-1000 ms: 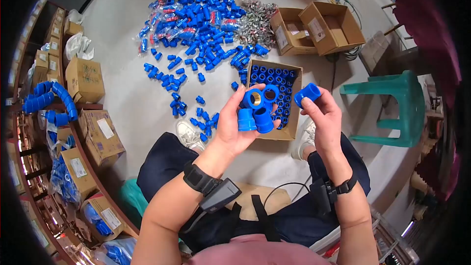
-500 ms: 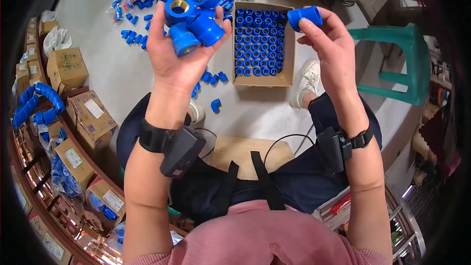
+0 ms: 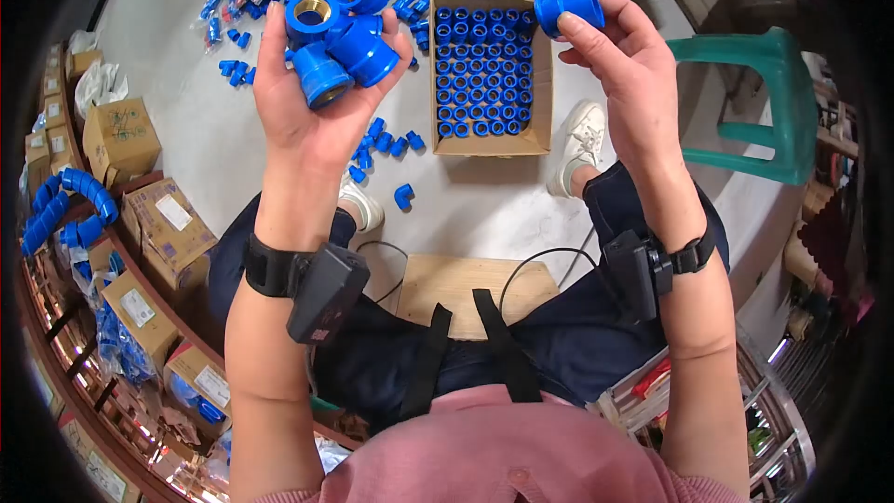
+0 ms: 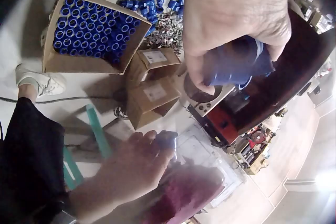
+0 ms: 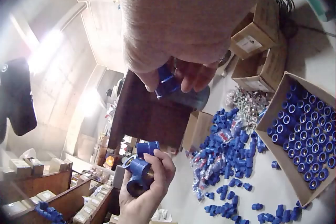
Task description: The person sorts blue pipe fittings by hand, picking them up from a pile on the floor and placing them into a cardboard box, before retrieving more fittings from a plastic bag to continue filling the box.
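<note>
In the head view my left hand point(image 3: 307, 126) is palm up, its fingers curled around a cluster of several blue pipe fittings point(image 3: 363, 54). One of these, a blue fitting with a brass threaded mouth point(image 3: 300, 31), faces upward. To the right, my right hand point(image 3: 629, 70) pinches a single blue pipe coupling point(image 3: 555, 11) between thumb and fingers. Below and between the hands, a cardboard box point(image 3: 494, 143) holds rows of upright blue fittings. The right wrist view shows the left hand's fittings point(image 5: 140, 167) from the side, with the coupling point(image 5: 167, 83) partly hidden under the right hand.
Loose blue fittings point(image 3: 384, 140) lie on the floor, with a larger pile point(image 5: 231, 140) farther off. A green plastic stool point(image 3: 792, 102) stands at the right. Shelves with cartons point(image 3: 121, 142) line the left side. A cable point(image 3: 549, 256) runs near the legs.
The left hand has moved left, away from over the box, carrying its fittings. The right hand still holds its coupling. The head view has shifted, showing the box more fully between the hands.
</note>
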Tool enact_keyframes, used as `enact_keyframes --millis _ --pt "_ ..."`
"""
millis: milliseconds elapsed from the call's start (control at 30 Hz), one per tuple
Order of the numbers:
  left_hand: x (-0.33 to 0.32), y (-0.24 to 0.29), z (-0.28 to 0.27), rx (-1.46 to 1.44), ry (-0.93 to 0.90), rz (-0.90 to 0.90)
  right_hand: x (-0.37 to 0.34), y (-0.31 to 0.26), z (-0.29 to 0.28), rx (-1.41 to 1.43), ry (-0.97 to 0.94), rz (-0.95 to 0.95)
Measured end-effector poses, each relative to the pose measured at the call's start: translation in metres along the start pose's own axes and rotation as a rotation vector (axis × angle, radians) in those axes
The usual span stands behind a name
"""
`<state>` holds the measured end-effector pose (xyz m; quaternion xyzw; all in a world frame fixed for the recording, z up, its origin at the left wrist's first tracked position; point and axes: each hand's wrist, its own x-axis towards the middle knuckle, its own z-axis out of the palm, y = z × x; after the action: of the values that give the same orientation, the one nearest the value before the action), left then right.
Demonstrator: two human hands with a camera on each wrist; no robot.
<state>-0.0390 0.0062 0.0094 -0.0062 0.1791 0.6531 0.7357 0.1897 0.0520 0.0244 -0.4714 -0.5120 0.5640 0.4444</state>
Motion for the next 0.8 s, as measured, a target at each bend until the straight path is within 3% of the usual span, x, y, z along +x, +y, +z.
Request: enact_keyframes --millis 633,800 --pt "0.002 -0.025 0.008 -0.004 0.16 -0.114 0.004 -0.009 -0.002 -0.018 0.033 -0.03" --pt "-0.001 -0.028 0.006 -0.08 0.001 -0.201 0.005 -0.016 -0.003 0.042 0.052 0.005"
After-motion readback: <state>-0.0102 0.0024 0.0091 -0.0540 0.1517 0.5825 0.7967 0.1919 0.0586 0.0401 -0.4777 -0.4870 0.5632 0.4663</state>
